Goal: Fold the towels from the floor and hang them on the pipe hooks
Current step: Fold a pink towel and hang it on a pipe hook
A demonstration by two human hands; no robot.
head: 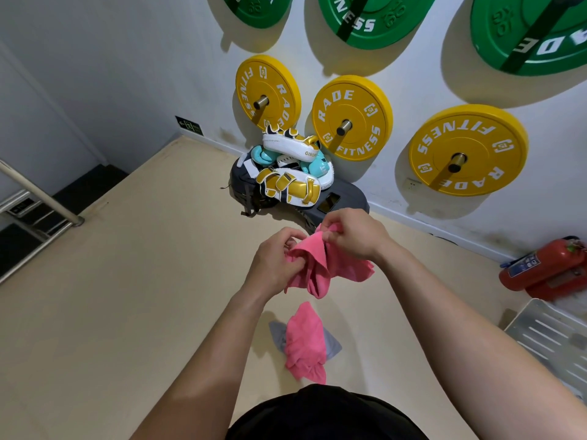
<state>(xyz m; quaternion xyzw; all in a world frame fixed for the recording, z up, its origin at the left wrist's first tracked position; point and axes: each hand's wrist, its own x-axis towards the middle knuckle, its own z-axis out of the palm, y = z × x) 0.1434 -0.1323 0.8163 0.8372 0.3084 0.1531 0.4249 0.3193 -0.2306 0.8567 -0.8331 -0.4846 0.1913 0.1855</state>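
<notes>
I stand over a beige floor (143, 281), holding a crumpled pink towel (320, 268) in the air. My left hand (273, 265) and right hand (352, 233) both pinch its top edge with their fingers. A second pink towel (305, 344) lies on a grey towel (278, 336) below, near my feet. To fold well, I should find two corners and shake the cloth flat.
</notes>
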